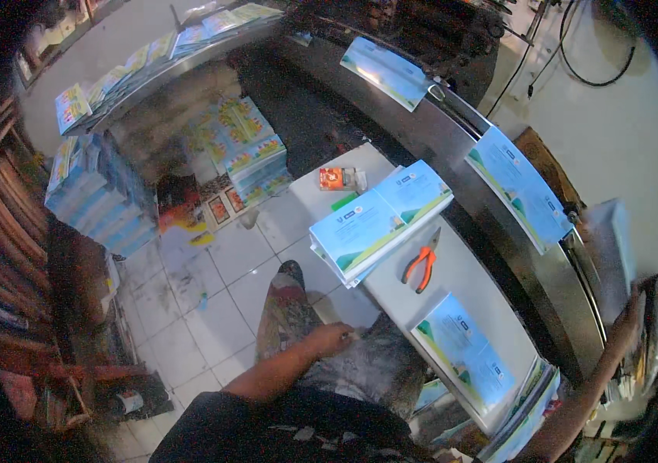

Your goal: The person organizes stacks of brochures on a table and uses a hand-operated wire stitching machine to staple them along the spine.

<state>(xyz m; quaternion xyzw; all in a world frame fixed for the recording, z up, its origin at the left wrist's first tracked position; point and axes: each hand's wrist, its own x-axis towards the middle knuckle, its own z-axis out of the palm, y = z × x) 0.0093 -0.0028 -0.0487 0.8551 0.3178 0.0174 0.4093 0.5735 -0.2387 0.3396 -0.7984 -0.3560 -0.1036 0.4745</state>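
My left hand (332,339) rests over my lap, its fingers curled closed. A small pale bit shows at the fingertips, too small to name. On the right, my right hand (631,309) is raised beside the machine's metal rail, closed on the lower part of a pale blue booklet (611,251) that is smeared by motion. Nearest to it on the rail, an open blue-and-green printed booklet (520,187) lies draped. Another booklet (385,71) hangs farther along the same rail.
A white table (460,266) bears a booklet stack (383,220), orange-handled pliers (421,266), a small red-and-white pack (336,179) and a flat booklet (464,351). Booklet piles (97,197) stand on the tiled floor at left. More booklets (140,58) line a far ledge.
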